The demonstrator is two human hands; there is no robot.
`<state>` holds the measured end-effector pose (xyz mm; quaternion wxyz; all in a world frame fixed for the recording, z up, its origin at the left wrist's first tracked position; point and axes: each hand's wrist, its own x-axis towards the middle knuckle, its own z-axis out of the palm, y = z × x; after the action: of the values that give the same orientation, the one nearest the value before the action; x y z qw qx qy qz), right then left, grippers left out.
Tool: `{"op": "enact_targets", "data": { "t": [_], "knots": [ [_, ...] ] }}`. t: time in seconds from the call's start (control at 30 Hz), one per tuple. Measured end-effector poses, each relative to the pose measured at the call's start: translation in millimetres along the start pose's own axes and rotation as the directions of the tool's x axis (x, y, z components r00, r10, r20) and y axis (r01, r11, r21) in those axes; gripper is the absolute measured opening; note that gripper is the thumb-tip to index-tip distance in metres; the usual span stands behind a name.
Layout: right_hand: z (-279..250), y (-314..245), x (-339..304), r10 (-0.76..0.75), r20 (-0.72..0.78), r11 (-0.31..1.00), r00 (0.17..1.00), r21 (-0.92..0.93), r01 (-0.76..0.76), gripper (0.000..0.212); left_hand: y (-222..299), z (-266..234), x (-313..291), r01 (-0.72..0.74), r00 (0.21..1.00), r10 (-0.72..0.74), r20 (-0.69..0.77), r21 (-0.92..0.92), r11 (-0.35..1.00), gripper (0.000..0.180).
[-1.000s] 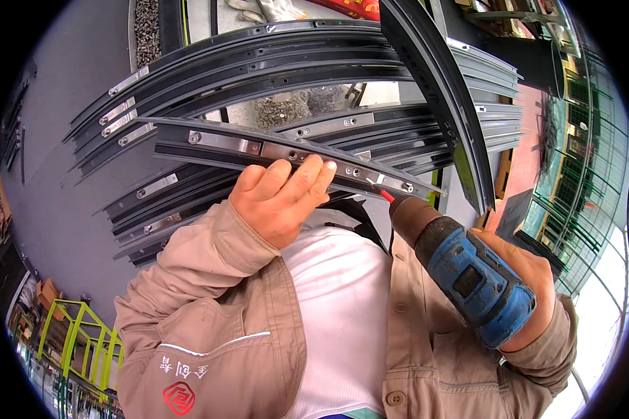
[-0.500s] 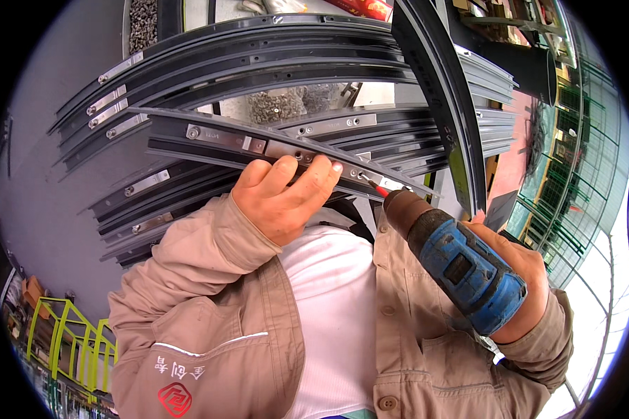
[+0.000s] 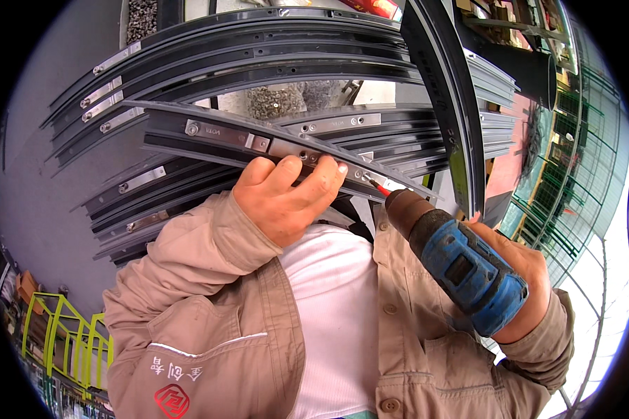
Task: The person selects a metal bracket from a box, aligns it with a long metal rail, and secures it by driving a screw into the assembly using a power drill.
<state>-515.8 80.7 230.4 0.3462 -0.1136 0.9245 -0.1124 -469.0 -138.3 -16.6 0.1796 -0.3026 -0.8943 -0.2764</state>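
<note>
A dark grey metal rail [image 3: 162,128] lies slantwise across other rails in front of me. My left hand [image 3: 283,199] grips it, fingers curled over a silver joining plate [image 3: 282,147] with screws in it. My right hand [image 3: 521,262] is wrapped round a blue cordless drill [image 3: 461,262], its grip hidden beneath the body. From the drill's brown nose a red-banded screwdriver bit [image 3: 379,187] reaches to a screw at the rail's right part, just right of my left fingertips. Whether the bit sits in the screw head, I cannot tell.
Several curved dark rails [image 3: 258,40] with silver end plates lie behind and below. A broad black curved rail [image 3: 444,105] crosses them on the right. Loose small hardware [image 3: 276,101] lies beyond. Green wire mesh [image 3: 562,174] stands at right, a yellow-green frame [image 3: 63,335] at lower left.
Both hands and the drill hold nearly the same place on the rail. The view has shifted slightly, and the bit stays at the same screw.
</note>
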Motion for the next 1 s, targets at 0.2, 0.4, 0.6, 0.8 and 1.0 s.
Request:
{"op": "enact_targets", "data": {
  "t": [0.2,0.4,0.6,0.8,1.0],
  "knots": [
    [-1.2,-2.1,6.2,-0.039,-0.013,0.999,0.999,-0.033,0.038,0.047,-1.0,0.6,0.6,0.0,1.0,0.0,-0.008,0.002,1.0,0.038],
    [-7.4,2.9,8.0,0.006,0.101,0.998,0.995,-0.057,0.0,0.052,-2.4,4.8,0.3,-0.01,1.0,0.01,-0.029,0.016,1.0,0.035],
    [-8.7,3.6,13.4,-0.075,0.065,0.997,0.995,-0.015,0.076,0.05,-1.1,8.6,-1.6,-0.014,0.999,0.016,-0.045,0.048,0.999,0.032],
    [-11.2,6.0,18.9,-0.116,0.075,0.993,0.99,-0.023,0.118,0.05,0.0,8.0,-1.9,0.011,0.999,-0.01,-0.031,0.037,0.999,0.032],
    [-9.7,8.6,27.7,-0.096,0.077,0.995,0.992,-0.029,0.099,0.046,0.3,9.7,-2.7,0.029,0.999,-0.028,-0.036,0.025,0.999,0.031]
  ]
}}
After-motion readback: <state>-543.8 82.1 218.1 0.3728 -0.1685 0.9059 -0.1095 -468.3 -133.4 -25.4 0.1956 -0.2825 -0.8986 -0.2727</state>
